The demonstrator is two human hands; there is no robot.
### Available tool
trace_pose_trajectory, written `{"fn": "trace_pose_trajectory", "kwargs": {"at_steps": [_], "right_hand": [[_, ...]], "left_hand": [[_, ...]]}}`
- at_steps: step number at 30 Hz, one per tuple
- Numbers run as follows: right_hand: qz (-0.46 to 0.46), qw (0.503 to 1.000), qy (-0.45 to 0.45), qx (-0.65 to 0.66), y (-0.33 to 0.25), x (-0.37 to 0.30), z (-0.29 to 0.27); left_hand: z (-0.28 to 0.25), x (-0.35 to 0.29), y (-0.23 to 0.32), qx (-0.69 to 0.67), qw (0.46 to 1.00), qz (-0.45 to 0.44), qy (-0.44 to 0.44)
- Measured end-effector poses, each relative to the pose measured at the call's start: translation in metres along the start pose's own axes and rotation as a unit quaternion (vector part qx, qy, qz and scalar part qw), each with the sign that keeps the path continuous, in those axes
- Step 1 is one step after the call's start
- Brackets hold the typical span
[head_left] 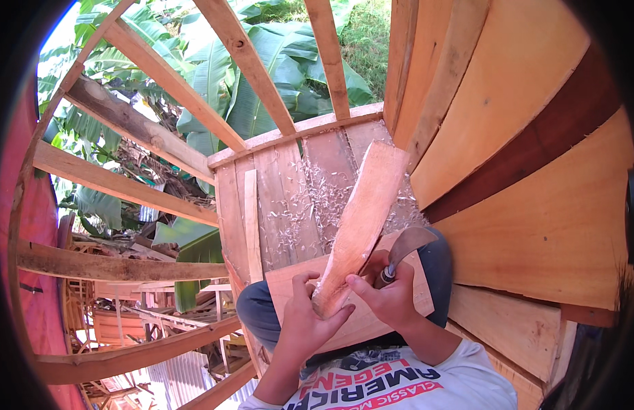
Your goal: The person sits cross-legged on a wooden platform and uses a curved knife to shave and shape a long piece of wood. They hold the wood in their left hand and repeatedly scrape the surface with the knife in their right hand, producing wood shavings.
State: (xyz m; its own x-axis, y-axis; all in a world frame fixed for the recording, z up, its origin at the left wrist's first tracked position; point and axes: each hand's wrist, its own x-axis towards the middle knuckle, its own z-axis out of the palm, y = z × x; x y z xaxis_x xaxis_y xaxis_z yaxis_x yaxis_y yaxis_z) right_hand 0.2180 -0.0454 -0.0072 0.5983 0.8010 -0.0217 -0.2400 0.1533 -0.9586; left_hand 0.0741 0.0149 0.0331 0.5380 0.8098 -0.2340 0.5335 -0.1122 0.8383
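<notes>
A long pale piece of wood (370,201), broad at its far end and narrower near me, slants up and away over my lap. My left hand (309,314) grips its narrow near end, thumb on one side and fingers on the other. In my right hand (392,294) is a knife (411,244) with a short dark handle and a broad curved blade pointing away to the right. The right thumb also touches the wood's edge. A flat wooden board (416,290) lies across my legs beneath both hands.
Wood shavings (300,222) litter the plank floor (269,184) ahead, where a thin loose strip (252,225) lies. Wooden rails (180,89) fence the left and far sides. A plank wall (522,225) rises close on my right. Banana leaves (262,68) hang outside.
</notes>
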Motion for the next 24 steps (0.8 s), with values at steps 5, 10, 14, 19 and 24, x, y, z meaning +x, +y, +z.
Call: {"fn": "trace_pose_trajectory", "kwargs": {"at_steps": [5,10,14,19,24], "right_hand": [[0.01,1.0,-0.004,-0.005,-0.001,0.002,-0.002],[-0.007,0.998,-0.042,-0.041,-0.007,0.011,-0.007],[-0.084,0.973,-0.089,-0.196,-0.016,0.022,-0.036],[-0.158,0.9,-0.09,-0.397,-0.013,0.029,-0.055],[-0.206,0.85,-0.086,-0.477,-0.018,0.026,-0.049]], "left_hand": [[-0.001,0.0,-0.011,0.021,0.998,-0.035,-0.041],[-0.001,-0.004,-0.013,-0.043,0.998,-0.045,-0.019],[-0.009,-0.011,-0.019,-0.075,0.997,-0.031,-0.001],[-0.021,-0.023,-0.028,-0.015,0.999,-0.029,0.025],[-0.024,-0.03,-0.019,0.047,0.997,0.012,0.068]]}}
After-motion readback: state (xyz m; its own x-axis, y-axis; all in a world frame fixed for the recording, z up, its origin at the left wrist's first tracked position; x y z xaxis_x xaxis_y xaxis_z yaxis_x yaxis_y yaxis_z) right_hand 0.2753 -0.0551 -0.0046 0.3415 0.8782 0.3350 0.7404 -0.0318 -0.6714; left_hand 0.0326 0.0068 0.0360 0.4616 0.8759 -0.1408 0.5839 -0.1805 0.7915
